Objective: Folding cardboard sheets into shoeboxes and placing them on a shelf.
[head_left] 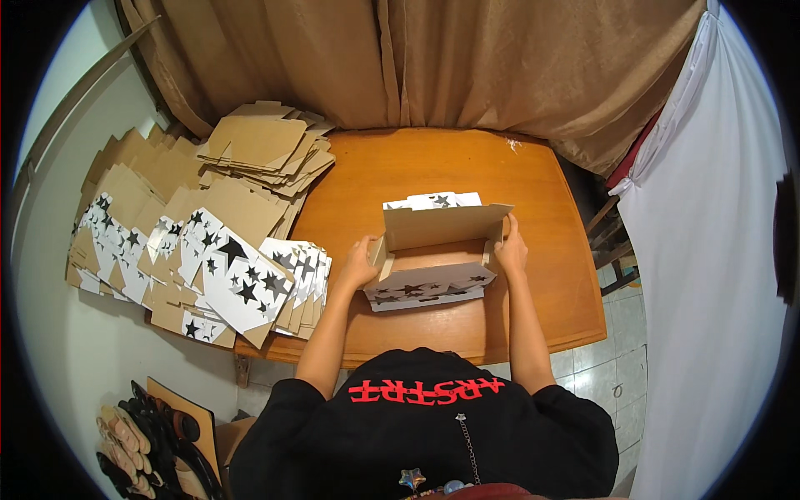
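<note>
Left hand (pixel 360 262): holding the left end of an open rectangular carton (pixel 442 227). Right hand (pixel 512 247): holding its right end. The carton, plain brown cardboard inside, star-printed white outside, is positioned over the middle of the smooth wooden table (pixel 546 308). Table's left side: flat star-printed blanks (pixel 235 271), then stacked brown sheets (pixel 258 142). Beyond the table's far edge: brown fabric curtain (pixel 517 67), vertically folded.

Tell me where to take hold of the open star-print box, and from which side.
Take the box by its short end walls, left hand from the left, right hand from the right. The ends face each other, likely giving a balanced hold; flaps jut out beyond both long panels, so those look clumsier.
</note>
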Demonstrator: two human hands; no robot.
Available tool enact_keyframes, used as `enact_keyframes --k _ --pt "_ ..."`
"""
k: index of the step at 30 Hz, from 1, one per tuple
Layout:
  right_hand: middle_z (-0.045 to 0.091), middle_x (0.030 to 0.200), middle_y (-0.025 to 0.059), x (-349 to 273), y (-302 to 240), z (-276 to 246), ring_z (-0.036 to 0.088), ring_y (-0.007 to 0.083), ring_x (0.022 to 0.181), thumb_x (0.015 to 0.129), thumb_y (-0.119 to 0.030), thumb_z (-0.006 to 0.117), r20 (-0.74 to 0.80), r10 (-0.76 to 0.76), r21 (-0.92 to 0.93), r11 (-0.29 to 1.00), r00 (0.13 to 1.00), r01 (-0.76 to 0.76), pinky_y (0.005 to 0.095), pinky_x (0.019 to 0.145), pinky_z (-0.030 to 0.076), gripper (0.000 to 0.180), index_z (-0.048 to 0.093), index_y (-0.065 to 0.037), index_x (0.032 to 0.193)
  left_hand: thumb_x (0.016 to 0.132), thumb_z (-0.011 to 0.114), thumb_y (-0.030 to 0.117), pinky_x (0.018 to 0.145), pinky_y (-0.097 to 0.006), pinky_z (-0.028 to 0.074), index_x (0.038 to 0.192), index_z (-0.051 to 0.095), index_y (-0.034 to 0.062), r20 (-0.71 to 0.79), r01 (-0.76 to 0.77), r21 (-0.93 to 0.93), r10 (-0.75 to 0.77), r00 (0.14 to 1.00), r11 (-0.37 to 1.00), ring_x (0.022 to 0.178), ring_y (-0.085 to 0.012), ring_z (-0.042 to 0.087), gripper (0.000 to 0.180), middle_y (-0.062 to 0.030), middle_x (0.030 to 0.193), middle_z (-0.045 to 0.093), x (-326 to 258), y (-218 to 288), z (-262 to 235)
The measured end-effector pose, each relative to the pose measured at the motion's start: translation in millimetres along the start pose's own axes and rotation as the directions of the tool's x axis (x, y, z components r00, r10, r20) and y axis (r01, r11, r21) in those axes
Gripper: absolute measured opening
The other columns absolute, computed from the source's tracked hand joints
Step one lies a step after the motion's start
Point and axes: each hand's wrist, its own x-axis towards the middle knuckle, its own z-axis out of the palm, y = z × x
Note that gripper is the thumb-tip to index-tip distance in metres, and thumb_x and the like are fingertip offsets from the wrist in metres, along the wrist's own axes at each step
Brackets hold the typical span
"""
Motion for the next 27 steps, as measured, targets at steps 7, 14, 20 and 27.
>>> enact_keyframes --k 7,14,20,27 --pt "0.058 0.100 0.0119 -9.0 9.3 6.8 0.057 0.0349 0.094 0.072 -0.005 0.064 -0.078 -0.388 0.165 0.904 0.918 0.395 0.0433 0.077 0.047 0.055 0.045 -0.023 0.121 0.059 0.061 -0.004 0.066 -0.030 0.043 0.107 0.050 0.0059 -0.246 0.115 -0.140 -0.147 0.958 0.983 0.071 -0.0195 0.050 0.050 -0.0062 0.075 0.047 16.7 -0.3 3.4" --pt "0.059 0.101 0.0118 -27.5 -1.5 -3.3 0.059 0.0346 0.088 0.073 -0.004 0.061 0.000 -0.405 0.020 0.914 0.914 0.405 0.0429 0.074 0.048 0.034 0.059 -0.016 0.106 0.059 0.059 -0.007 0.076 -0.031 0.045 0.106 0.057 0.0043 -0.337 -0.228 -0.063 0.194 0.921 0.972 0.081 -0.0235 0.053 0.048 -0.0095 0.098 0.048 14.3 -18.3 2.6" --pt "0.054 0.113 0.0173 -26.5 2.3 1.3 0.057 0.0381 0.094 0.075 -0.009 0.060 0.076 -0.358 0.003 0.934 0.931 0.359 0.0433 0.079 0.048 0.042 0.055 -0.015 0.117 0.065 0.059 0.001 0.081 -0.035 0.044 0.120 0.059 0.0157 -0.038 -0.155 0.064 0.157 0.987 0.986 0.095 -0.0288 0.051 0.057 -0.0125 0.104 0.048 2.3 -7.0 -18.6" --pt "0.050 0.114 0.0266 -20.4 38.2 13.3 0.052 0.0317 0.107 0.082 -0.023 0.061 -0.050 -0.190 0.610 0.771 0.980 0.181 0.0393 0.086 0.045 0.052 0.045 -0.002 0.127 0.067 0.072 0.031 0.087 -0.038 0.040 0.122 0.057 0.0186 0.074 -0.192 0.252 0.178 0.981 0.949 0.107 -0.0297 0.043 0.058 -0.0106 0.118 0.043 -10.4 10.8 -21.4"
